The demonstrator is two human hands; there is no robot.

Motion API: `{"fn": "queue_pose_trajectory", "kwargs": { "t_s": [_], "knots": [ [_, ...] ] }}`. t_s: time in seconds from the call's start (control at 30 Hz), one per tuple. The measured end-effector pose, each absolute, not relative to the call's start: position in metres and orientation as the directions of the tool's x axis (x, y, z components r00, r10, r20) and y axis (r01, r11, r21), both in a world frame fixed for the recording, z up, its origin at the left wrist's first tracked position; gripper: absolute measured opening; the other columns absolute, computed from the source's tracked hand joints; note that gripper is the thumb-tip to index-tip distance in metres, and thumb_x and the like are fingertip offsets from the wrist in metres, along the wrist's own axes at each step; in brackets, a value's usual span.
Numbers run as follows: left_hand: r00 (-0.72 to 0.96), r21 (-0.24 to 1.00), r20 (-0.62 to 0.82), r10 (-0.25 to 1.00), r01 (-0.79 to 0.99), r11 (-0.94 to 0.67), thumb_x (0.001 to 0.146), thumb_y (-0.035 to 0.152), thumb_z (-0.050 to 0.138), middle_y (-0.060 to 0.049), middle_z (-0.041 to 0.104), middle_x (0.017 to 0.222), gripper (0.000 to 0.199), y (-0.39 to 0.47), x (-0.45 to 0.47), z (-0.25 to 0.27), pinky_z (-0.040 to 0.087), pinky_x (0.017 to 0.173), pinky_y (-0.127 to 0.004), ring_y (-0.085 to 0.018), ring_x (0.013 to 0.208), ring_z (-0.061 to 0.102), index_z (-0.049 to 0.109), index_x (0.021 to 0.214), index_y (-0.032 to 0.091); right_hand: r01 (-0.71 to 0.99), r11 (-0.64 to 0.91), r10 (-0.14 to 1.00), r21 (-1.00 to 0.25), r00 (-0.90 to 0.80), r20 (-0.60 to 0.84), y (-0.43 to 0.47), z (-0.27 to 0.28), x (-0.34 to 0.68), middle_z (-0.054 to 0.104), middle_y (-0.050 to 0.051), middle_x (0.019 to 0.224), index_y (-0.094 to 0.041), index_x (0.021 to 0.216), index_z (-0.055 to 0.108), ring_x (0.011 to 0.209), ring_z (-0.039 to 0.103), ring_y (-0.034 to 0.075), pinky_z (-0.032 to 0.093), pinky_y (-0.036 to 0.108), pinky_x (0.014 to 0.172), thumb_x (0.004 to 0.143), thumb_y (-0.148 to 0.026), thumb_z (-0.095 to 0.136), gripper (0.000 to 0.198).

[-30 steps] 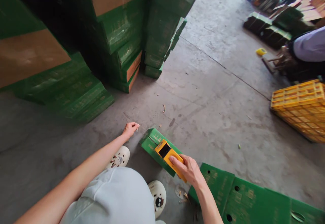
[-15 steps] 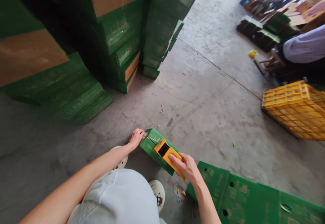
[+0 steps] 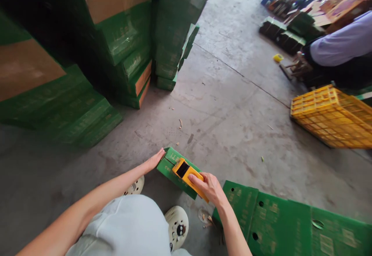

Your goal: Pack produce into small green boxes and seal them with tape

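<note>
A narrow green cardboard box with pale print stands on the floor before my feet. My left hand lies flat against its left end, fingers stretched out and together. In my right hand is a yellow handheld tool with a black panel on top; its exact kind is unclear. The thumb lies along its upper side while the other fingers wrap around it, partly hidden. The tool's front end is over the box's top, near the seam, and I cannot tell whether it touches.
Flattened green cardboard lies at the lower right. Stacked green boxes rise at the upper left. On the right stand a yellow plastic crate and a crouching person in a lilac sleeve, near a yellow roll.
My left hand's fingers have straightened from a curled hold to lie flat on the box's end. The tool stays over the box in my right hand. The view has shifted slightly right.
</note>
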State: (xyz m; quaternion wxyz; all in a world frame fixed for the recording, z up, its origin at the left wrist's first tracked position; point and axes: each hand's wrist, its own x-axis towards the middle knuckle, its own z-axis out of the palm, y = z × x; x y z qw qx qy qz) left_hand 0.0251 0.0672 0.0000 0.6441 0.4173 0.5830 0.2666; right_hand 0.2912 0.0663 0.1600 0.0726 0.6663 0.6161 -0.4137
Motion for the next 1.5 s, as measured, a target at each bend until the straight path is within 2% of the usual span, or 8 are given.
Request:
{"fn": "queue_pose_trajectory", "kwargs": {
  "t_s": [0.1,0.2,0.33,0.43,0.57,0.83,1.13,1.5],
  "knots": [
    [0.304,0.913,-0.372,0.877,0.292,0.286,0.095,0.078,0.035,-0.010,0.016,0.174,0.095,0.074,0.013,0.020,0.016,0.132,-0.046,-0.026,0.162,0.014,0.020,0.168,0.019,0.880,-0.213,0.771,-0.423,-0.114,-0.626,0.065,0.160,0.293,0.041,-0.003,0.062,-0.019,0.064,0.048,0.062,0.042,0.013,0.025,0.026,0.055,0.086,-0.073,0.051,0.058],
    [0.581,0.843,-0.128,0.804,0.491,-0.221,0.074,0.079,0.070,-0.015,0.001,0.176,0.128,0.082,0.011,0.041,0.008,0.131,-0.055,-0.034,0.163,0.000,0.009,0.169,0.019,0.879,-0.199,0.768,-0.434,-0.135,-0.626,0.065,0.163,0.294,0.044,-0.003,0.062,-0.019,0.066,0.054,0.062,0.044,0.013,0.025,0.026,0.055,0.086,-0.073,0.052,0.057],
    [0.722,0.583,-0.038,0.691,0.578,-0.571,0.055,0.066,0.088,-0.025,0.015,0.173,0.144,0.089,0.022,0.053,-0.003,0.128,-0.061,-0.042,0.161,0.008,0.016,0.167,0.011,0.878,-0.208,0.761,-0.431,-0.132,-0.636,0.064,0.167,0.294,0.047,-0.002,0.062,-0.019,0.067,0.057,0.062,0.045,0.013,0.026,0.026,0.055,0.085,-0.074,0.052,0.058],
    [0.733,0.536,0.007,0.680,0.571,-0.622,0.057,0.057,0.085,-0.023,0.038,0.163,0.130,0.093,0.026,0.050,-0.001,0.131,-0.054,-0.040,0.156,0.026,0.027,0.163,0.010,0.868,-0.201,0.757,-0.454,-0.157,-0.635,0.064,0.169,0.296,0.050,-0.001,0.064,-0.018,0.070,0.060,0.062,0.046,0.013,0.026,0.026,0.055,0.086,-0.074,0.052,0.058],
    [0.733,0.542,0.071,0.676,0.541,-0.643,0.058,0.057,0.080,-0.021,0.047,0.155,0.121,0.096,0.024,0.044,0.003,0.131,-0.053,-0.040,0.151,0.034,0.035,0.160,0.012,0.850,-0.200,0.743,-0.487,-0.193,-0.641,0.066,0.171,0.300,0.050,-0.002,0.065,-0.018,0.071,0.060,0.062,0.047,0.013,0.026,0.025,0.054,0.086,-0.076,0.053,0.060],
    [0.732,0.548,0.045,0.680,0.551,-0.630,0.057,0.061,0.079,-0.020,0.047,0.153,0.121,0.097,0.021,0.045,-0.002,0.130,-0.056,-0.041,0.149,0.035,0.034,0.160,0.014,0.888,-0.131,0.710,-0.440,-0.226,-0.666,0.064,0.194,0.319,0.058,0.001,0.067,-0.019,0.074,0.063,0.061,0.050,0.014,0.025,0.027,0.053,0.084,-0.078,0.057,0.060],
    [0.734,0.568,-0.005,0.679,0.561,-0.602,0.056,0.060,0.081,-0.018,0.046,0.154,0.124,0.097,0.021,0.049,-0.005,0.128,-0.057,-0.044,0.149,0.033,0.033,0.161,0.018,0.971,-0.157,0.678,-0.180,-0.027,-0.734,0.048,0.194,0.362,0.066,0.006,0.072,-0.020,0.073,0.064,0.065,0.057,0.019,0.028,0.029,0.054,0.085,-0.076,0.057,0.058],
    [0.814,0.392,-0.076,0.576,0.556,-0.733,0.057,0.043,0.084,-0.025,0.034,0.161,0.131,0.077,0.080,0.066,-0.002,0.128,-0.057,-0.045,0.152,0.026,0.017,0.165,0.010,0.988,-0.106,0.684,-0.115,-0.011,-0.729,0.053,0.180,0.358,0.069,0.009,0.076,-0.020,0.076,0.065,0.066,0.060,0.019,0.027,0.028,0.057,0.087,-0.082,0.053,0.065]
  ]
}}
